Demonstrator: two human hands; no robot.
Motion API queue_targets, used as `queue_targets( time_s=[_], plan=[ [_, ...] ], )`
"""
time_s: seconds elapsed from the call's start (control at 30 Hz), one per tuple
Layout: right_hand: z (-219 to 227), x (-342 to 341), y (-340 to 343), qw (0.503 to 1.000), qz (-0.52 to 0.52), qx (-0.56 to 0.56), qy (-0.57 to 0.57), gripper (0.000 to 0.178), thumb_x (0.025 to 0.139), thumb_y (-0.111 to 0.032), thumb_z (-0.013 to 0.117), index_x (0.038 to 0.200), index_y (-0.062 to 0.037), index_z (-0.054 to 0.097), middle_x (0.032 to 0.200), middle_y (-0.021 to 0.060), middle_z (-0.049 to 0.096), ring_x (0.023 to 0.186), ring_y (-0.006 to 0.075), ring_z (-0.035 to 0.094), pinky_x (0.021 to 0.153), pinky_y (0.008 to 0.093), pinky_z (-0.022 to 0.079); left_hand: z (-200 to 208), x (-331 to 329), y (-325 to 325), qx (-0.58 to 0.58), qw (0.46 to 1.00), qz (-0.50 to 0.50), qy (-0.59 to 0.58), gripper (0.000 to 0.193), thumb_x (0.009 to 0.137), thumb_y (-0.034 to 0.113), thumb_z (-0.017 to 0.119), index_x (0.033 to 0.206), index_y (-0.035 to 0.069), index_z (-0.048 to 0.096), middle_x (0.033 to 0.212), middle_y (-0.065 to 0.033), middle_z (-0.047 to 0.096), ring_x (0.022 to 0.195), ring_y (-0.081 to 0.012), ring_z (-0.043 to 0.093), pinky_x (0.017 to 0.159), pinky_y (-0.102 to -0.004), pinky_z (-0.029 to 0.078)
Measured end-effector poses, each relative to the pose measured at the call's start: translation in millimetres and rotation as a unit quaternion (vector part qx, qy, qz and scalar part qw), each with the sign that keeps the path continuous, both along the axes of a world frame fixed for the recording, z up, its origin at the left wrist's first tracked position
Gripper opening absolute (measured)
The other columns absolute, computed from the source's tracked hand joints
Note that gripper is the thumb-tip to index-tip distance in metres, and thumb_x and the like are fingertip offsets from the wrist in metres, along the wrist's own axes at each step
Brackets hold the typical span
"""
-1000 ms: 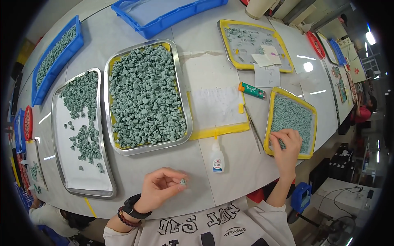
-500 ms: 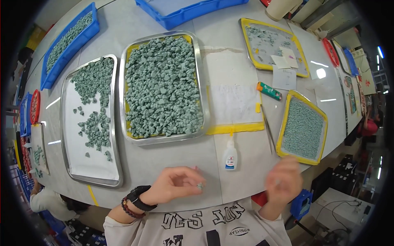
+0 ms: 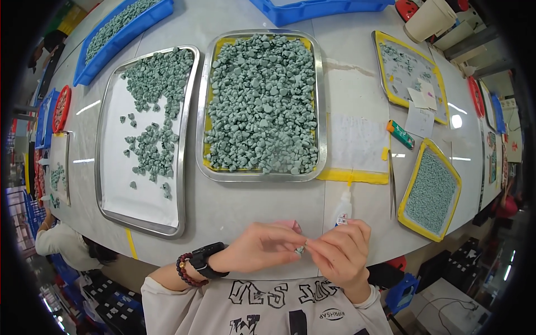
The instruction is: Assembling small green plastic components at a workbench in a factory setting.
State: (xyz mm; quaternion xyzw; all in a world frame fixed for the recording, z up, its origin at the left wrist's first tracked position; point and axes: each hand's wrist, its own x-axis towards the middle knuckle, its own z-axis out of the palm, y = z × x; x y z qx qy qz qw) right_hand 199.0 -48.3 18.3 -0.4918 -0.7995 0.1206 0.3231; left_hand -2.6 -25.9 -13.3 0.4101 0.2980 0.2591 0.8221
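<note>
Close in front of my body, my left hand (image 3: 258,247) pinches a small grey-green stone-like piece (image 3: 300,250) between thumb and fingers. Meeting it there, my right hand (image 3: 341,252) has its thumb and forefinger closed at the piece; whether something tiny is between them I cannot make out. A pink thing (image 3: 292,225) pokes out behind the left fingers, mostly hidden. Just beyond the right hand is a white glue bottle (image 3: 344,207) with a narrow tip, its lower part covered by the fingers.
Grey-green pieces heap a metal tray (image 3: 322,106) ahead; others lie on a white-lined tray (image 3: 181,209) at left. Rightward are tweezers (image 3: 392,187), a green orange-ended stick (image 3: 401,134) and a yellow-edged tray (image 3: 403,207) of finer pieces. Blue bins (image 3: 84,71) stand farther off.
My right hand has swung in from the right to meet my left hand at the small piece. The whole view has shifted, so the trays appear farther right and higher.
</note>
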Motion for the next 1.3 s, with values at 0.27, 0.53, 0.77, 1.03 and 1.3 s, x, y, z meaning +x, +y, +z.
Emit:
queue_targets(
  time_s=[0.27,0.53,0.77,1.03,1.3],
  plan=[
    [-4.2,8.7,4.6,0.993,0.033,-0.083,0.083,0.023,0.055,-0.003,0.074,0.075,-0.0117,0.068,0.074,-0.0021,0.056,0.072,0.0187,0.053,0.079,0.0392,0.040,3.6,-0.4,4.2,0.009,1.000,-0.025,0.011,0.032,0.079,-0.011,0.063,0.110,-0.002,0.062,0.103,-0.0083,0.060,0.091,-0.0101,0.059,0.079,-0.0225,0.051],
    [-1.8,1.2,-0.8,1.000,0.010,-0.007,-0.014,0.026,0.055,-0.004,0.074,0.079,-0.0122,0.067,0.078,-0.0021,0.056,0.073,0.0183,0.053,0.081,0.0399,0.039,-1.2,2.1,2.4,0.060,0.997,-0.008,0.045,0.031,0.079,-0.008,0.065,0.109,-0.001,0.063,0.102,-0.0070,0.061,0.097,-0.0106,0.056,0.077,-0.0226,0.051],
    [-1.6,-0.9,0.4,0.999,0.016,0.013,-0.037,0.025,0.057,-0.006,0.073,0.080,-0.0129,0.066,0.078,-0.0023,0.056,0.073,0.0179,0.054,0.084,0.0404,0.039,1.2,1.3,2.0,0.042,0.998,-0.007,0.049,0.031,0.079,-0.010,0.064,0.109,-0.002,0.063,0.100,-0.0066,0.063,0.105,-0.0119,0.054,0.081,-0.0247,0.050],
    [0.9,0.0,3.0,0.999,0.047,0.022,0.002,0.024,0.058,-0.005,0.072,0.079,-0.0134,0.065,0.078,-0.0023,0.055,0.073,0.0180,0.054,0.083,0.0399,0.041,5.4,-5.4,9.9,-0.131,0.989,-0.057,-0.041,0.028,0.083,-0.008,0.060,0.111,-0.004,0.060,0.099,-0.0077,0.063,0.091,-0.0132,0.061,0.081,-0.0266,0.050],
    [-2.6,-1.9,4.8,0.997,0.063,0.025,0.024,0.025,0.057,-0.005,0.072,0.079,-0.0139,0.064,0.078,-0.0021,0.055,0.075,0.0181,0.055,0.082,0.0400,0.041,6.3,-5.1,10.0,-0.178,0.979,-0.055,-0.076,0.025,0.085,-0.005,0.059,0.110,-0.005,0.059,0.095,-0.0067,0.064,0.087,-0.0127,0.062,0.079,-0.0260,0.050]
  ],
)
